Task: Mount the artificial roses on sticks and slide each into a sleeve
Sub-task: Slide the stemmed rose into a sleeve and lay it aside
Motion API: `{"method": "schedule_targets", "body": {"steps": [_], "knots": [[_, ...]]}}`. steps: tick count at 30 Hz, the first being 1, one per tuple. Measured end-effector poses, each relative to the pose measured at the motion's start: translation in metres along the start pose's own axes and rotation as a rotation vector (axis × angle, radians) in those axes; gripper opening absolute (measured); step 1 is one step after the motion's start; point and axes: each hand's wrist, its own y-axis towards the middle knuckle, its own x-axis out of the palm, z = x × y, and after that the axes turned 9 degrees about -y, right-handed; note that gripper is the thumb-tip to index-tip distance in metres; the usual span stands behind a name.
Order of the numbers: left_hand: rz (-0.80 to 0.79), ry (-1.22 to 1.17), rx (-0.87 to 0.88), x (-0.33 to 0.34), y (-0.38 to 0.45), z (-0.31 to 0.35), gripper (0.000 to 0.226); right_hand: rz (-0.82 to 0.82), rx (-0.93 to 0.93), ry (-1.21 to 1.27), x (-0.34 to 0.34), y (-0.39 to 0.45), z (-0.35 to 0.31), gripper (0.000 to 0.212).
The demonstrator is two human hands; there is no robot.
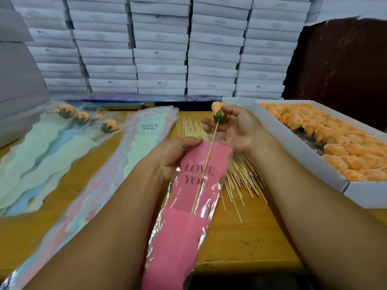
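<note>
Head view, centre frame: a person's right hand [234, 130] pinches an orange rose [217, 111] by its green base, fingers [209, 127] curled loosely round it just above frame centre. The rose sits on a stick [206, 164] that runs down and left from the flower into a pink sleeve [188, 216] printed "LOVE YOU". The stick's lower end lies inside the sleeve's clear upper part, about level with the edge of the pink lower panel; whether it touches that panel is hard to tell through the glare on the film.

The left hand [173, 158] grips the sleeve's top left edge, thumb on the front and fingers curled behind. The sleeve slants from centre frame down to the bottom edge, its lower part hanging past the front of the wooden worktop [251, 237].

Beneath and to the right of the sleeve lies a loose pile of bare sticks [238, 176], fanned across the worktop. At right, a white tray [356, 191] holds rows of orange rose heads [335, 141]. Left of centre, a stack of empty sleeves [134, 155] in pale pastel shades lies flat, the top one also reading "LOVE YOU". At far left, several finished roses [83, 118] lie in their sleeves, overlapping one another. White boxes [161, 49] are stacked in columns across the upper frame behind the worktop.
</note>
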Motion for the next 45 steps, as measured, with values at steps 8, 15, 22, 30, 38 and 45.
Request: {"method": "schedule_targets", "body": {"steps": [8, 15, 22, 30, 38, 45], "knots": [[0.066, -0.081, 0.078, 0.002, -0.002, 0.003, 0.013, 0.056, -0.028, -0.297, 0.019, -0.005, 0.003, 0.018], [0.066, -0.105, 0.118, -0.001, 0.004, 0.004, 0.015, 0.039, -0.08, -0.43, 0.017, -0.009, 0.003, 0.024], [0.083, -0.124, 0.123, 0.0, 0.003, 0.004, 0.016, 0.001, -0.057, -0.337, 0.014, -0.014, -0.003, 0.03], [0.141, -0.094, 0.2, 0.001, -0.001, 0.005, 0.031, 0.179, -0.104, -0.532, 0.018, -0.014, 0.002, 0.014], [0.32, 0.049, 0.281, -0.004, 0.009, 0.007, 0.027, 0.169, -0.234, -0.592, 0.02, -0.018, 0.004, 0.015], [0.263, -0.006, 0.112, 0.003, 0.004, 0.006, 0.024, 0.014, -0.271, -0.749, 0.024, -0.022, 0.007, 0.037]]}}
